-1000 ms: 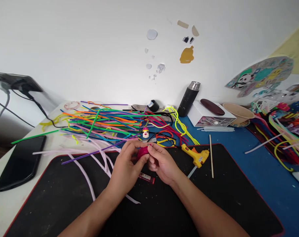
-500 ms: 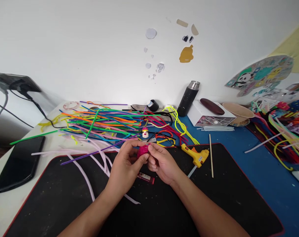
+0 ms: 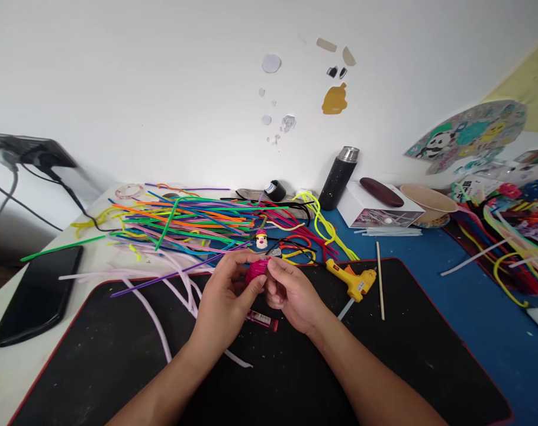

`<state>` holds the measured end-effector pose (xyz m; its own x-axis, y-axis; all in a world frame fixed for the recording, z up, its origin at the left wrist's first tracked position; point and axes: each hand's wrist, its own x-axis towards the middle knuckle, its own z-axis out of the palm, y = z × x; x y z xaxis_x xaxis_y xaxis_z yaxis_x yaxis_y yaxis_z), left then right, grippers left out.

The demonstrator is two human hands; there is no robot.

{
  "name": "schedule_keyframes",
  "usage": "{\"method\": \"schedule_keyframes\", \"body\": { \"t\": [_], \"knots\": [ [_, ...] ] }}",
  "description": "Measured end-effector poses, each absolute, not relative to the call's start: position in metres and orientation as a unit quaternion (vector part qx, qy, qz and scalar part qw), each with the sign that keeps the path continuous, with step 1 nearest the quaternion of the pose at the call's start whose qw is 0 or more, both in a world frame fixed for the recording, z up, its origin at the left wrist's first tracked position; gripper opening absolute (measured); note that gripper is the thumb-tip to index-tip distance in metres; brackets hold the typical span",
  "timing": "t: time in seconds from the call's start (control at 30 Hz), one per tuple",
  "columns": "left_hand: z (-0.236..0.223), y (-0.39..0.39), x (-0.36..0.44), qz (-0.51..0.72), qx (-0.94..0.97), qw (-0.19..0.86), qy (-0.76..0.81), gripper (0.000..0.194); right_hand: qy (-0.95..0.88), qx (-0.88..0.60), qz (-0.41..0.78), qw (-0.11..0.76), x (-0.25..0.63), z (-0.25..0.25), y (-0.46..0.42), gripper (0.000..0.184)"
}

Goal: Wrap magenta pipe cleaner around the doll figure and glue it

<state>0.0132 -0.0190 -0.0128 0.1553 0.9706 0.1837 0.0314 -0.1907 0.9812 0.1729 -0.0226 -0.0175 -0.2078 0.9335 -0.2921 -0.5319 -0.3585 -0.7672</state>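
Holds a ridged magenta piece [image 3: 254, 271] between both hands, above the black mat [image 3: 406, 343]. With the left hand [image 3: 226, 296], grasps the piece around its side, thumb across the near face, other fingers curled behind and partly hidden. With the right hand [image 3: 298, 296], pinches close at the upper right edge, thumb and index nearly together, remaining fingers folded in beneath. Cannot tell from this view exactly what is caught in that right pinch, whether just the edge or some thin end too.

Already shows rounded bulk and close ridges, so seems past loose material and into a compact form. Appears, as a judgement, to need careful handling at the edge, with steady support from the left fingers and only light pressure from the right.

Just beyond the fingertips, a small white-faced figure [image 3: 261, 239] with a magenta and yellow top. Just below the fingers, a small red tube [image 3: 263, 319] with a label, lying on the mat. Right of the right fingers, a yellow glue gun [image 3: 353, 281] on its side, then a pale wooden stick [image 3: 380, 284]. Beyond and left of the left fingers, a heap of coloured fuzzy stems [image 3: 197, 219].
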Motion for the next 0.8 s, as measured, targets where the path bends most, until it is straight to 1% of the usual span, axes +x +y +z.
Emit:
{"method": "schedule_keyframes", "body": {
  "t": [0.13,0.23,0.37,0.47,0.57,0.7,0.8],
  "knots": [
    [-0.013,-0.018,0.012,0.498,0.586,0.475,0.427,0.025,-0.261,-0.405,0.713,0.509,0.172,-0.022,-0.021,0.047],
    [-0.014,-0.016,0.010,0.503,0.583,0.458,0.445,0.027,-0.281,-0.427,0.676,0.532,0.172,-0.024,-0.019,0.044],
    [-0.013,-0.014,0.007,0.495,0.624,0.366,0.481,0.023,-0.342,-0.461,0.599,0.558,0.174,-0.022,-0.021,0.038],
    [-0.010,-0.014,0.007,0.482,0.669,0.292,0.485,0.020,-0.404,-0.493,0.541,0.548,0.173,-0.017,-0.024,0.034],
    [-0.009,-0.015,0.008,0.464,0.710,0.242,0.471,0.020,-0.450,-0.516,0.489,0.540,0.172,-0.014,-0.027,0.027],
    [-0.011,-0.015,0.009,0.444,0.749,0.192,0.453,0.024,-0.469,-0.528,0.465,0.534,0.171,-0.013,-0.027,0.020],
    [-0.014,-0.015,0.009,0.433,0.769,0.154,0.444,0.027,-0.473,-0.533,0.464,0.526,0.170,-0.014,-0.027,0.018]
  ]
}}
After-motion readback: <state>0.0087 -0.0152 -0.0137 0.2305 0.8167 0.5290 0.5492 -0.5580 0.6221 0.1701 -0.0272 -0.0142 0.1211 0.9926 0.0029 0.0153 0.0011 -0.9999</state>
